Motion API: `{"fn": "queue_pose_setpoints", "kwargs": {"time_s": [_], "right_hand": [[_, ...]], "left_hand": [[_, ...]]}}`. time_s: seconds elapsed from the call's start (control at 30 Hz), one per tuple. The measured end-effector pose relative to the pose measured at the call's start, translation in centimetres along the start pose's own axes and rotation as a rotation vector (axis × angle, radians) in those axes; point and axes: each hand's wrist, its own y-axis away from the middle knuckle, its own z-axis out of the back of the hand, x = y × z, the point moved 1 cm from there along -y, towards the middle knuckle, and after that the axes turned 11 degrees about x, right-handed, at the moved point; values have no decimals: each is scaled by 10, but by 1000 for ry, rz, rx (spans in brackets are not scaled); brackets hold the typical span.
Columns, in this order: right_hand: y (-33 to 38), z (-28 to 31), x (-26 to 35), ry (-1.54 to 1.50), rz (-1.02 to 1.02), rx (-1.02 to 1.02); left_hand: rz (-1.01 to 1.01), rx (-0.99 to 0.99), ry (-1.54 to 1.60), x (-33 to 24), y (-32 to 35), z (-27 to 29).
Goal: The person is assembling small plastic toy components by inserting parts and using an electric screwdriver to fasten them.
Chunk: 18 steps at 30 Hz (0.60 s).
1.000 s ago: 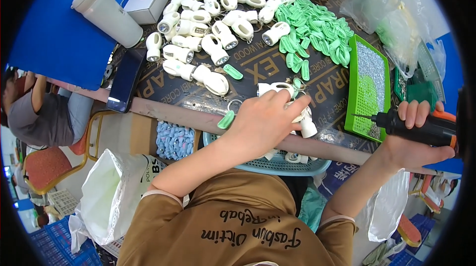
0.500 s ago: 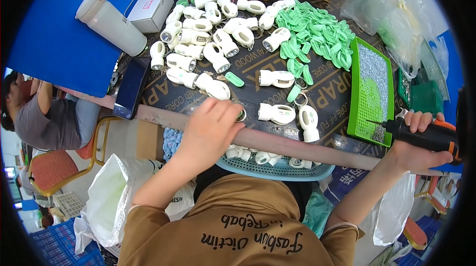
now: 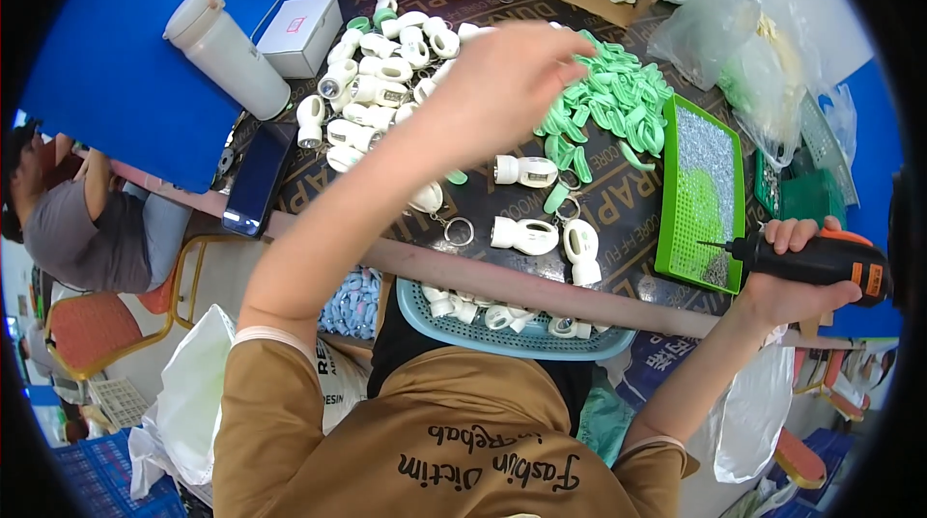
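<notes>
The L hand [image 3: 507,69] is moving fast rn, so it's looking blurry. Half a sec ago it was down by the table edge, at the ring of a white torch [image 3: 428,197]; now it's reaching up over the heap of white torches [image 3: 381,88], w/ its fingertips pointing at the pile of green pcs [image 3: 628,98]. That's meaning the hand is done touching that ring for now, and the work is prob. turning to the green pcs. Its fingers are bending a bit, but I can't tell if they're gripping anything, b/c of the blur. The white torch is lying partly under the L forearm, w/ its metal ring [image 3: 460,245] showing on the table. The R hand [image 3: 777,298] isn't changing much: it's still wrapping tight around the black & orange driver [image 3: 821,259], whose thin tip is pointing left, in front of the bright green tray [image 3: 666,209]; can't tell if it's touching. Three more white torches, incl. one near the tray [image 3: 580,252], are sitting apart from the heap, near the front. More white pcs are lying in the blue basket [image 3: 502,346] below the table edge.
</notes>
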Motion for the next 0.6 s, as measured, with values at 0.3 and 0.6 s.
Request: {"fn": "queue_pose_setpoints", "kwargs": {"time_s": [0.3, 0.6], "right_hand": [[-7, -4, -25, 165, -14, -63], [-23, 0, -50, 240, 83, -15]], "left_hand": [[248, 563, -367, 58, -12, -46], [289, 352, -374, 46, -15, -21]]}}
